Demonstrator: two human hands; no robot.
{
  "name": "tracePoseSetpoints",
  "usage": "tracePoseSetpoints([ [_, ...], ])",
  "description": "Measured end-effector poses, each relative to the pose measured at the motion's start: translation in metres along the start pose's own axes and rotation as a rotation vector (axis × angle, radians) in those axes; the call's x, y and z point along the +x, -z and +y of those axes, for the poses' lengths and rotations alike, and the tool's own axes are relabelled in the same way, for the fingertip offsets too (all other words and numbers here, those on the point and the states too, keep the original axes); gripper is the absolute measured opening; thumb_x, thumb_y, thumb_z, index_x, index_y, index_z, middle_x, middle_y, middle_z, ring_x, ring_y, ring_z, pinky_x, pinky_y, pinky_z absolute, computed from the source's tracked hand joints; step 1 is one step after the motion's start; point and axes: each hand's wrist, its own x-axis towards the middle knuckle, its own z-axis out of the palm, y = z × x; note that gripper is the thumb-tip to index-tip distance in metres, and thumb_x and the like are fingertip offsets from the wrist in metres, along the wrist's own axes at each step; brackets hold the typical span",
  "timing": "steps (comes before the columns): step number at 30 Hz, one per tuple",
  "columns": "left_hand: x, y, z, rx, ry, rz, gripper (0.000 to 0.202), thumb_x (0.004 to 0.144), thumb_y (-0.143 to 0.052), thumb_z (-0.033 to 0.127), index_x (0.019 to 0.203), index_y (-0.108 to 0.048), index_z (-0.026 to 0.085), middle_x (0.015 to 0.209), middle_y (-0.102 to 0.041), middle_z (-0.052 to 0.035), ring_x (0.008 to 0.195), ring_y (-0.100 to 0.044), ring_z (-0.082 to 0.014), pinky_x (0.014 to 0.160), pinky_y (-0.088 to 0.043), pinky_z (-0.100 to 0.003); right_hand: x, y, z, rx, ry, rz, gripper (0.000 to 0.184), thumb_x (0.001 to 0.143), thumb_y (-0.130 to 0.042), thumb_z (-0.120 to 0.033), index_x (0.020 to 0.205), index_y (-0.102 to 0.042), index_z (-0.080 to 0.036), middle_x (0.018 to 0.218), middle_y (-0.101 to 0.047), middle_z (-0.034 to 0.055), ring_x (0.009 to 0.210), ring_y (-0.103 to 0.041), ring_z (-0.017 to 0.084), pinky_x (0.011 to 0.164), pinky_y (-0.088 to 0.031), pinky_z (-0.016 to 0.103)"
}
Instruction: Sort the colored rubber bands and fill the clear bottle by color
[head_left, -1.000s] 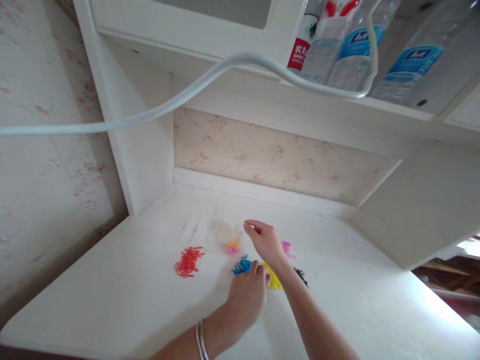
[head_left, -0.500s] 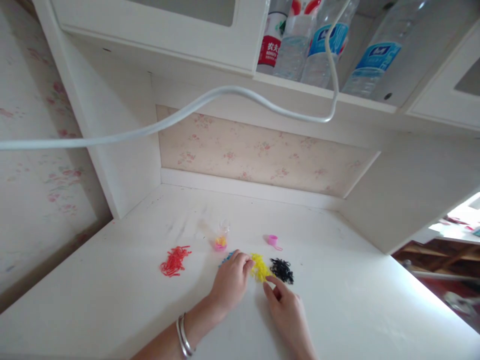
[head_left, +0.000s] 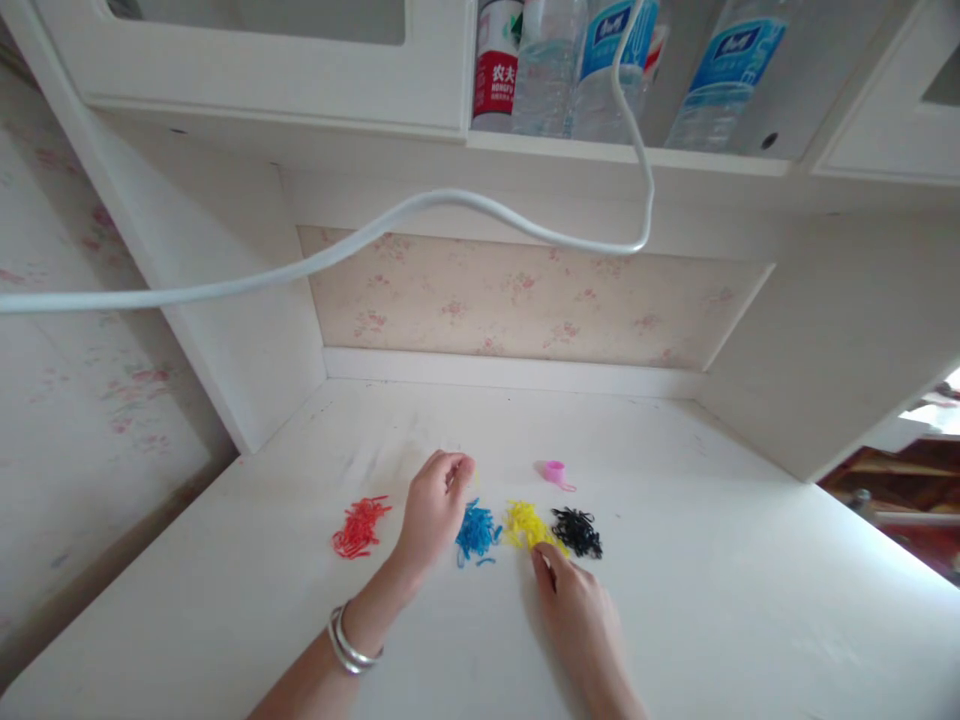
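"Touching the near edge of the yellow rubber bands (head_left: 529, 522) on the table (head_left: 480, 650): the right hand (head_left: 581, 605), fingers narrow, any grip impossible to tell."

"And the left hand (head_left: 435, 512)?"

"Beside the blue rubber bands (head_left: 475, 532), fingers close together, any hold unclear. Beyond the yellow, a pink cup (head_left: 554, 472)."

Light from the right leaves mild glare on the tabletop (head_left: 810, 640) and soft shadows leftward.
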Motion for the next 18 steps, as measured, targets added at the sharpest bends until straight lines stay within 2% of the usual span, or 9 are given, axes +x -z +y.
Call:
tracePoseSetpoints([
  [4, 0.021, 0.009, -0.011, -0.021, 0.032, 0.123, 0.027, 0.088, -0.046, 0.038, 0.084, -0.063, 0.017, 0.077, -0.064, -0.0027, 0.071, -0.058, -0.0137, 0.067, -0.043, -0.023, -0.001, 0.000, -0.001, -0.029, 0.001, -0.006, 0.036, 0.094, -0.027, -0.037, 0.106, -0.060, -0.028, 0.088, -0.072, 0.0035, 0.076, -0.067, 0.021, 0.057, -0.036, 0.025],
  [8, 0.037, 0.013, -0.022, -0.022, 0.073, 0.187, 0.028, 0.086, -0.049, 0.040, 0.087, -0.064, 0.017, 0.079, -0.067, -0.0032, 0.074, -0.060, -0.0145, 0.069, -0.045, -0.024, -0.002, -0.003, 0.003, -0.019, 0.005, 0.006, 0.035, 0.094, -0.027, -0.036, 0.105, -0.059, -0.028, 0.086, -0.072, 0.0031, 0.074, -0.067, 0.020, 0.055, -0.035, 0.025],
  [13, 0.046, 0.015, -0.029, 0.013, 0.078, 0.185, 0.028, 0.085, -0.050, 0.040, 0.085, -0.066, 0.017, 0.079, -0.068, -0.0029, 0.073, -0.060, -0.0147, 0.070, -0.045, -0.025, -0.001, -0.008, 0.007, 0.021, 0.027, 0.053, 0.035, 0.093, -0.027, -0.038, 0.103, -0.059, -0.029, 0.083, -0.072, 0.0010, 0.070, -0.066, 0.019, 0.054, -0.035, 0.024],
  [18, 0.044, 0.014, -0.034, 0.031, 0.092, 0.148, 0.028, 0.086, -0.049, 0.039, 0.086, -0.067, 0.018, 0.082, -0.069, -0.0035, 0.076, -0.062, -0.0155, 0.071, -0.046, -0.026, -0.002, -0.008, 0.008, 0.054, 0.031, 0.059, 0.033, 0.092, -0.029, -0.039, 0.099, -0.060, -0.028, 0.078, -0.071, -0.0001, 0.069, -0.066, 0.019, 0.054, -0.035, 0.024],
])
